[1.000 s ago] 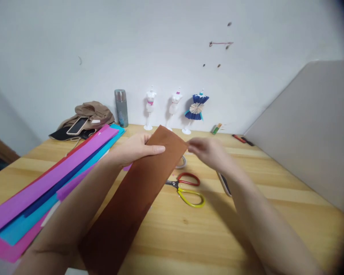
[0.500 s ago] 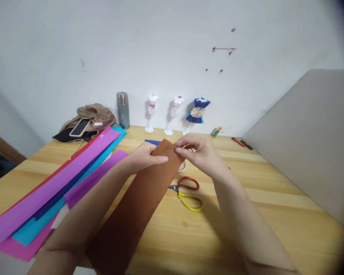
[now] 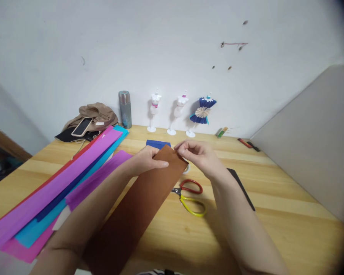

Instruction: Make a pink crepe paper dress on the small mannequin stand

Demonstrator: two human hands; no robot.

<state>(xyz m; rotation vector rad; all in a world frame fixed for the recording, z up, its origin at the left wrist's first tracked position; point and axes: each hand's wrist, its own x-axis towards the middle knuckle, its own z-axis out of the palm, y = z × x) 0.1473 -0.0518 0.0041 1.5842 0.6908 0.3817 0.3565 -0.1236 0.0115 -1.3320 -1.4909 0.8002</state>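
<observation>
A long strip of brown crepe paper (image 3: 151, 194) slants from near my body toward the middle of the table. My left hand (image 3: 146, 162) grips its left side close to the far end, thumb flat on top and fingers underneath. At the far edge, my right hand (image 3: 199, 156) pinches the paper between thumb and fingertips. Scissors (image 3: 177, 191) with one red and one yellow handle lie right of the strip, blades partly hidden under it. Behind the paper's corner shows part of a white ring (image 3: 187, 169). Folded blue paper (image 3: 158, 144) lies just beyond.
Coloured paper strips (image 3: 65, 179) are layered at left. Behind them are a phone (image 3: 82, 126), a brown cloth (image 3: 99, 114) and a flask (image 3: 125, 110). Two white mini mannequins and a blue-dressed one (image 3: 203, 110) stand along the wall. A flat black object (image 3: 242, 189) lies by my right forearm.
The view has shifted a little. My right fingertips have moved along the far edge, baring the paper's right corner. More of the blue paper and the black object beside my forearm now show.
</observation>
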